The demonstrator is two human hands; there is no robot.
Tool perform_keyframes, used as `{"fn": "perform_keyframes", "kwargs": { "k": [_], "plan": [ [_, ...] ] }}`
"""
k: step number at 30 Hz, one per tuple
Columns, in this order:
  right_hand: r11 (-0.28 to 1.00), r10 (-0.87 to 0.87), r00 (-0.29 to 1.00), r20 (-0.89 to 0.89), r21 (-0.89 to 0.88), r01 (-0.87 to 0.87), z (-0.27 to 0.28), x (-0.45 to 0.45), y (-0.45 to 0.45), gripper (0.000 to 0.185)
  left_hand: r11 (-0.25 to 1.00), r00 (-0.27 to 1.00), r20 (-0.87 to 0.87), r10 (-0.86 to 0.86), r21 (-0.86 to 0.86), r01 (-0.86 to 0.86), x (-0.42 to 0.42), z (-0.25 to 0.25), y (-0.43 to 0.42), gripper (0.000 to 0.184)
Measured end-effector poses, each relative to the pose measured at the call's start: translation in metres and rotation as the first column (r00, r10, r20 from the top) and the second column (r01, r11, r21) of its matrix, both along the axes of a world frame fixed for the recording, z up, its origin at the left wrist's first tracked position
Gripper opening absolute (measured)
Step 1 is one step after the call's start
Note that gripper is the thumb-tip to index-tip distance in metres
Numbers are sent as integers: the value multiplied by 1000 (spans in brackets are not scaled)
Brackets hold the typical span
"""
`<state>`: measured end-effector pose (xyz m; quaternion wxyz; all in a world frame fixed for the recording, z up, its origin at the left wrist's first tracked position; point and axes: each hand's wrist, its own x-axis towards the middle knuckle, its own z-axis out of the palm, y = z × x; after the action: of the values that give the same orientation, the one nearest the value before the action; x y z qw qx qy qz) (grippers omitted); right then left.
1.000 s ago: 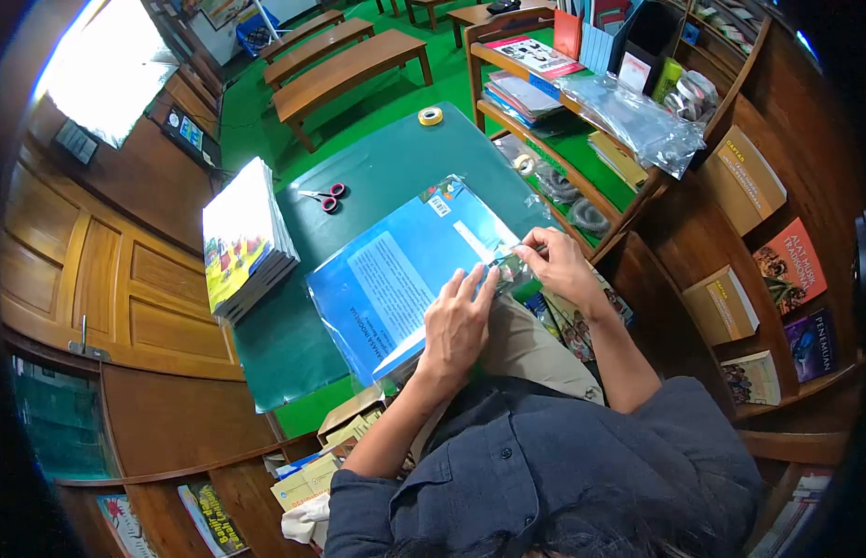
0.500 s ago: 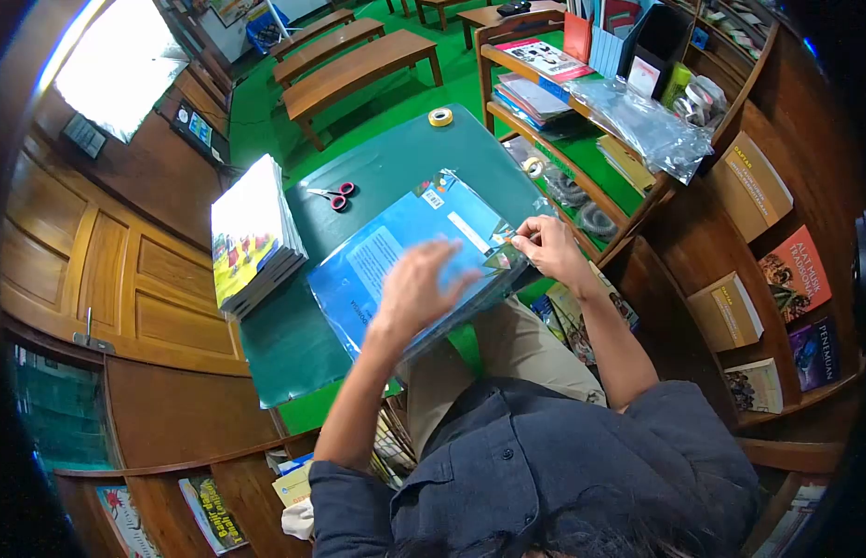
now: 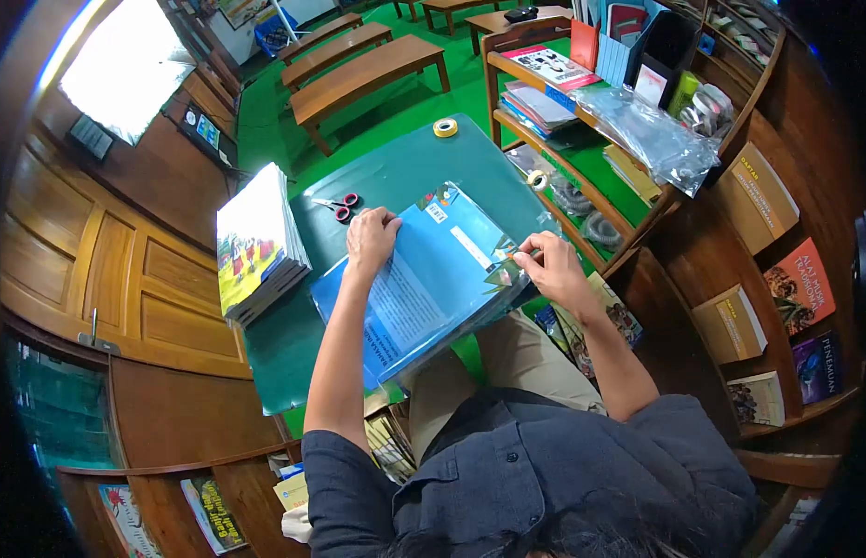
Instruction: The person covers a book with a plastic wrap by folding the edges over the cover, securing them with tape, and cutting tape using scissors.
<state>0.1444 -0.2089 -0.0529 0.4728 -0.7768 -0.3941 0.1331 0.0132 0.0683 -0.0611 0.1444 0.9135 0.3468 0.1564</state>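
Note:
A blue book [image 3: 428, 246] lies back cover up on the green table, its barcode toward the far edge. Clear plastic, shiny at the edges, covers it and sticks out a little on the right. My left hand [image 3: 371, 238] rests on the book's far left edge, fingers bent downward, with nothing seen in its grasp. At the right edge my right hand [image 3: 552, 265] pinches the clear plastic cover between thumb and fingers. Red-handled scissors [image 3: 342, 206] lie just beyond my left hand. A yellow roll of tape [image 3: 444, 127] stands at the table's far corner.
A stack of books [image 3: 261, 242] sits on the left side of the green table [image 3: 289, 367]. To the right, a wooden shelf holds plastic sheets [image 3: 652, 130], folders and another tape roll [image 3: 537, 180]. Book racks curve around the right side. Wooden benches [image 3: 368, 79] stand further off.
My left hand has moved from above the middle of the book to its far left edge. My right hand stays pinched at the right edge. The view has shifted slightly.

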Motion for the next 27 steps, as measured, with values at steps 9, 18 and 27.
{"fn": "perform_keyframes", "kwargs": {
  "k": [9, 18, 27],
  "plan": [
    [999, -15, 999, -37, 51, 17, -2, -1, 3, 12, 982, 987, 120, 103, -171, -81, 4, 7, 3, 17],
    [998, -62, 998, -28, 24, 63, -5, 7, 12, 12, 999, 978, 208, -2, -35, 9, 16, 8, 4, 28],
    [999, -42, 986, 161, -19, 46, -16, 11, 4, 18, 966, 995, 10, -99, 239, 94, 14, -24, -57, 63]
  ]
}}
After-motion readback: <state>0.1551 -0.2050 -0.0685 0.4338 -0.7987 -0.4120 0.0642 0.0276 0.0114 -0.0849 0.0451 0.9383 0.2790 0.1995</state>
